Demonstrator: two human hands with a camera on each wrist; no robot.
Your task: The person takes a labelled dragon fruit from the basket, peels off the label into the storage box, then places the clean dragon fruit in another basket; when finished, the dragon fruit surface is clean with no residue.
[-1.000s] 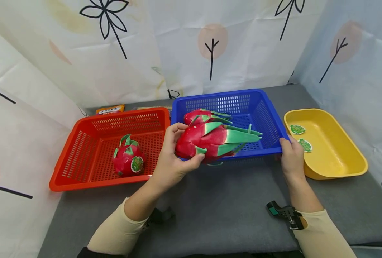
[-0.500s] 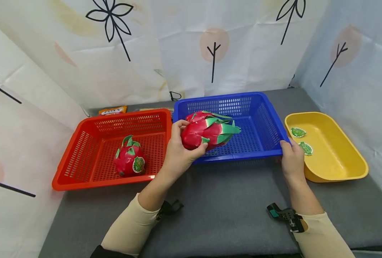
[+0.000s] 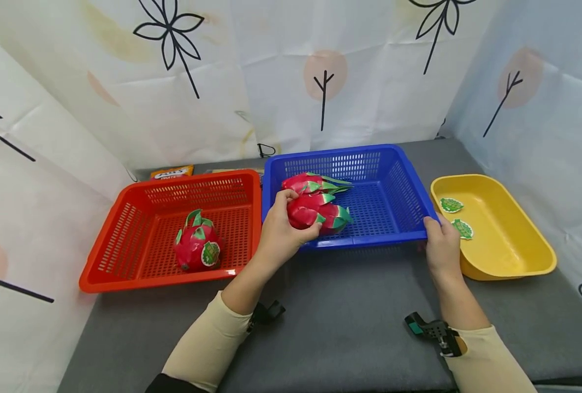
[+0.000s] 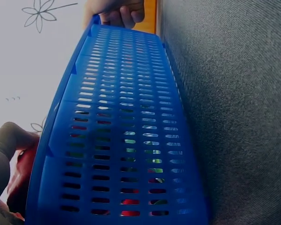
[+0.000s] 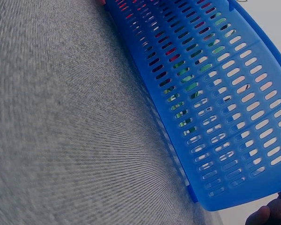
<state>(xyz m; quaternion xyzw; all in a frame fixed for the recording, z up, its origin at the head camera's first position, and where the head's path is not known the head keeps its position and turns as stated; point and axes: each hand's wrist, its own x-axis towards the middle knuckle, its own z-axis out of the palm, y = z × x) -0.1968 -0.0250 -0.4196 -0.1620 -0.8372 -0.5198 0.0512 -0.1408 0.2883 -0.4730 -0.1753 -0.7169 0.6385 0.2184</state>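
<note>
At left in the blue basket (image 3: 380, 201), the near dragon fruit (image 3: 321, 212) is grasped by the fingers of the left hand (image 3: 282, 234)! Near right, the basket's rim is clasped by the right hand (image 3: 441, 248).

The head view is bright, wrist views dimmer
</note>
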